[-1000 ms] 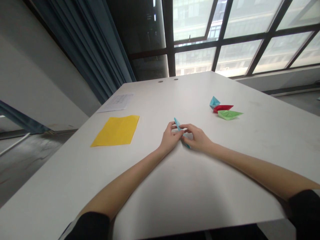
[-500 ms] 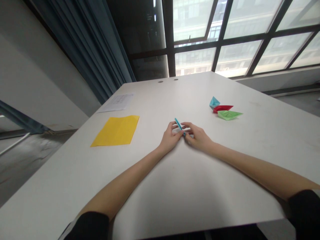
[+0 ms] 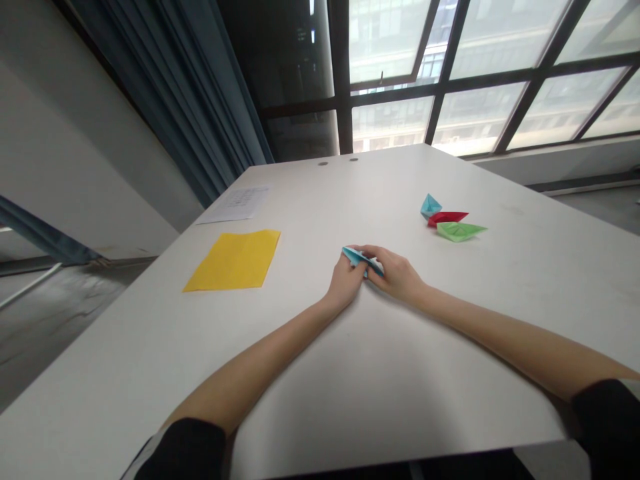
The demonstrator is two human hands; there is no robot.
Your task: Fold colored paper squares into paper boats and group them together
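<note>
Between my two hands is a small piece of folded light-blue paper, held just over the middle of the white table. My left hand grips its left and near part, with the thumb pressed on it. Fingers of my right hand are closed round its right side. Parts of the paper are covered by the fingers, so its full shape does not show. Off to the right lie three folded paper boats: a blue boat, a red boat and a green boat, close against one another.
Left of my hands lies a flat sheet of yellow paper. Behind it a white printed sheet rests near the table's left edge. A blue curtain and a large window stand beyond the table.
The blue folded paper has turned from a thin, steep edge to lie flatter, so more of its face shows. My fingers have shifted round it, both hands still holding on.
</note>
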